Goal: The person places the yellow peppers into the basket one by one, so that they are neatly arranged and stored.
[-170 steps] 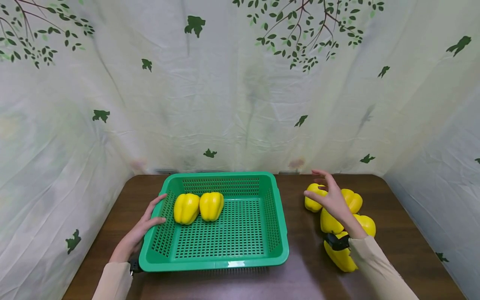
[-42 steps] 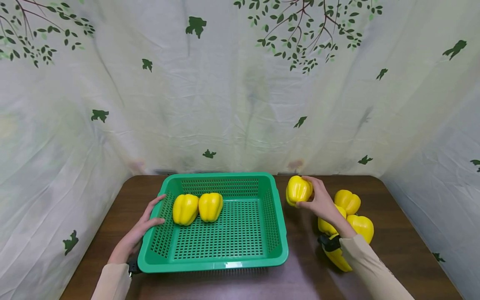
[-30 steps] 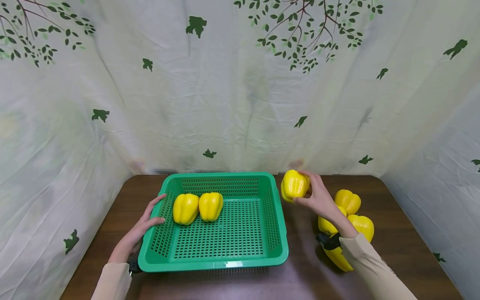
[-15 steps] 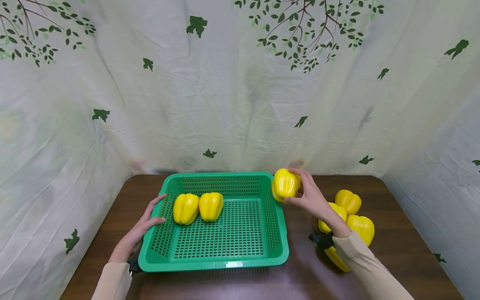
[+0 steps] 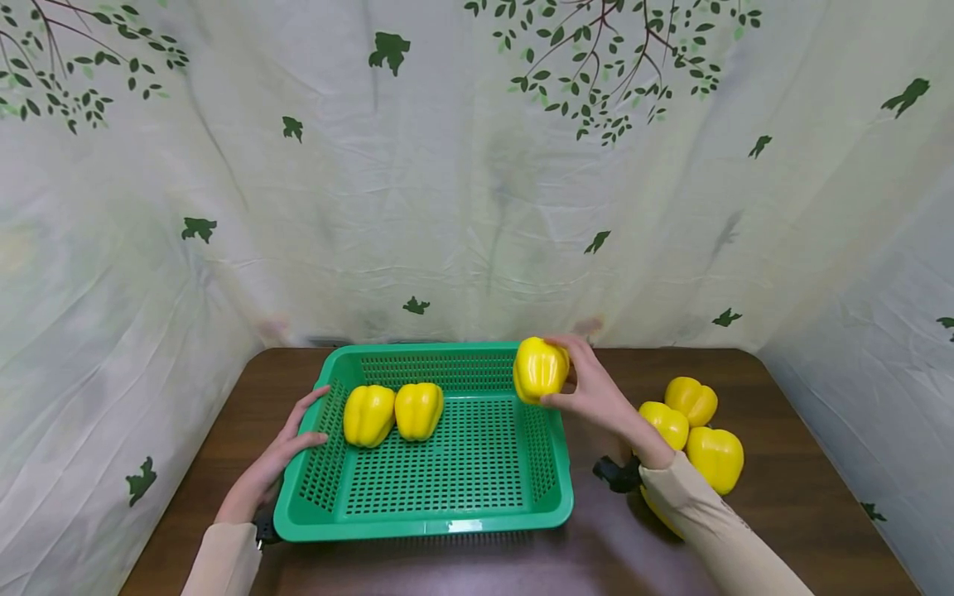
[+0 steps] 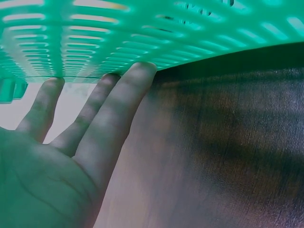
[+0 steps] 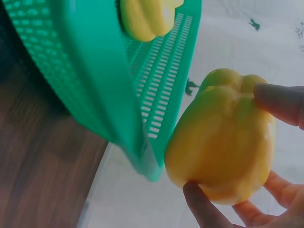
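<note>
A yellow bell pepper [image 5: 540, 370] is gripped in my right hand [image 5: 589, 389] over the right back corner of the green plastic basket [image 5: 447, 526]. The right wrist view shows the thumb and fingertips spread around this pepper [image 7: 218, 142]. Two more yellow bell peppers, a left one [image 5: 368, 416] and a right one [image 5: 419, 411], lie side by side in the basket's left part. My left hand [image 5: 276, 455] rests at the basket's left rim. Seen from the left wrist, its straight fingers [image 6: 111, 121] touch the slotted outer wall [image 6: 142, 42] from outside.
Several yellow bell peppers [image 5: 715, 459] are clustered on the brown wooden table [image 5: 790, 497] to the right, one partly hidden under my right forearm. A pale curtain [image 5: 477, 207] with leaf prints hangs behind the table's back edge.
My right hand has picked up a bell pepper from the right-hand cluster and carried it left, from over the table to over the basket. The left hand and basket have stayed put.
</note>
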The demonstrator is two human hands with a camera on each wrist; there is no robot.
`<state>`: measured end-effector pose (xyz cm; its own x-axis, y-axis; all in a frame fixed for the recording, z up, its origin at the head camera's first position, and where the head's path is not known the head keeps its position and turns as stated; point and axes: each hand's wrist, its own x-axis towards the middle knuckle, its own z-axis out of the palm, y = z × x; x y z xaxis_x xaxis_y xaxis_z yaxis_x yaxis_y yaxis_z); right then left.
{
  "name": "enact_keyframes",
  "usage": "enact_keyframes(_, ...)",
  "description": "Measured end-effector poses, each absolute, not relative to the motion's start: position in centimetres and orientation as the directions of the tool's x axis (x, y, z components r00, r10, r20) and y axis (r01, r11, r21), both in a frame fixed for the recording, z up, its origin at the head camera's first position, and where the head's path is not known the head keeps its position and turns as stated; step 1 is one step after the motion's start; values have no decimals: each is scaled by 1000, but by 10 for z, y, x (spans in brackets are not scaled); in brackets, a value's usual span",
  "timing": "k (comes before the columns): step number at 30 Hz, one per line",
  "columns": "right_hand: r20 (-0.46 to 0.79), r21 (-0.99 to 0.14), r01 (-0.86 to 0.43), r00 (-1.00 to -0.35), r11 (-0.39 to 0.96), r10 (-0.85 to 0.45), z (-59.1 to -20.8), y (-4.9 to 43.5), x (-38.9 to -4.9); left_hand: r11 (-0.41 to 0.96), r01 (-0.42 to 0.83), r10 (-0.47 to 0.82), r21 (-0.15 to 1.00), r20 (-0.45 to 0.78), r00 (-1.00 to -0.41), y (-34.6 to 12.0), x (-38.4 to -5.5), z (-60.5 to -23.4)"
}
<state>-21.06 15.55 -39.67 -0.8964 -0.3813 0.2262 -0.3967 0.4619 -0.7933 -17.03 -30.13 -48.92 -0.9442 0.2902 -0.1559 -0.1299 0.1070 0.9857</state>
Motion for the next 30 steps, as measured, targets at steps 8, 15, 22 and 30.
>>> enact_keyframes(8, 208, -786, -399, -890, 472, -405, -393, 139, -211, 107, -124, 288, 987, -150, -946, -301, -171, -489)
enact_keyframes(15, 202, -774, -398, -892, 492, -404, -393, 127, -213, 103, -130, 285, 986, -155, -946, -301, -170, -489)
enact_keyframes(22, 200, -759, -396, -897, 517, -393, -393, 117, -216, 99, -129, 288, 987, -152, -945, -300, -170, -489)
enact_keyframes(30, 186, -764, -378, -905, 524, -381, -398, 102, -219, 98, -132, 287, 986, -155, -945, -300, -169, -487)
